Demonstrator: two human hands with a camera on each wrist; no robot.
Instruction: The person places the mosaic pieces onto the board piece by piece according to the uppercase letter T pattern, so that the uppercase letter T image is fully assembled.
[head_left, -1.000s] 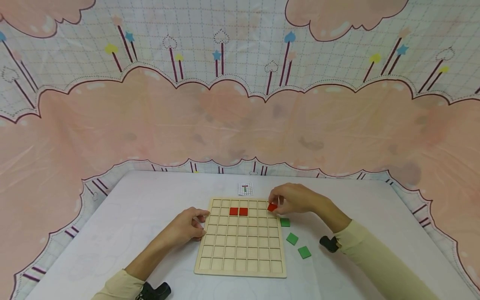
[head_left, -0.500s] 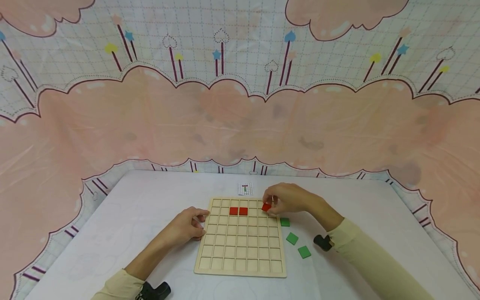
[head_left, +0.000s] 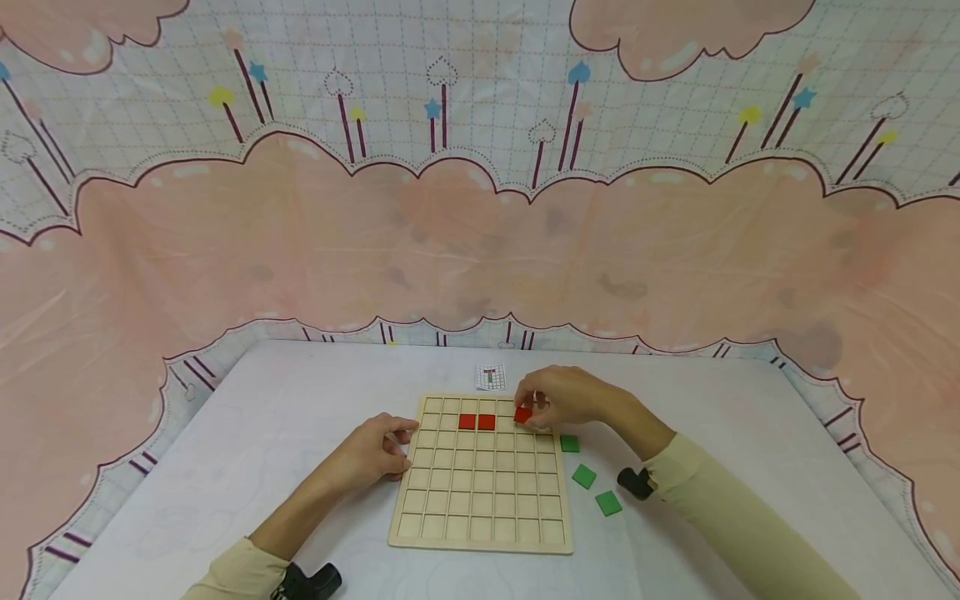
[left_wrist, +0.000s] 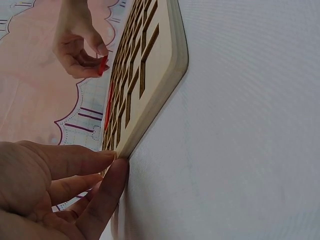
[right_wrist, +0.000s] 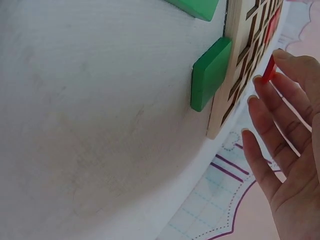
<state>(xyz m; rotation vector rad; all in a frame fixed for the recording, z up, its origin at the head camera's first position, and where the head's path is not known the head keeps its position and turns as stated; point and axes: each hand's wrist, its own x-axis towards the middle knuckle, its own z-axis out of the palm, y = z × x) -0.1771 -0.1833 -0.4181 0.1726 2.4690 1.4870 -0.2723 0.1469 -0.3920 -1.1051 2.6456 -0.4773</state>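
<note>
A pale wooden grid board (head_left: 482, 483) lies flat on the table, with a red square tile (head_left: 467, 422) and another red tile (head_left: 487, 422) side by side in its second row from the far edge. My left hand (head_left: 371, 450) rests thumb and fingertips against the board's left edge, also seen close up in the left wrist view. Above the board's far right part, my right hand (head_left: 562, 395) pinches a third red tile (right_wrist: 269, 68) between thumb and fingers, tilted and apart from the grid. In the right wrist view the other fingers (right_wrist: 260, 157) are spread.
Right of the board lie three green tiles, the farthest green tile (head_left: 570, 443) beside its edge, then a middle green tile (head_left: 584, 477) and a near green tile (head_left: 609, 503). A small card (head_left: 491, 377) printed with a grid pattern lies behind the board on the white table (head_left: 300, 392).
My right hand has moved left over the board's far right part, carrying the red tile toward the two placed ones. The left hand and the board have stayed still.
</note>
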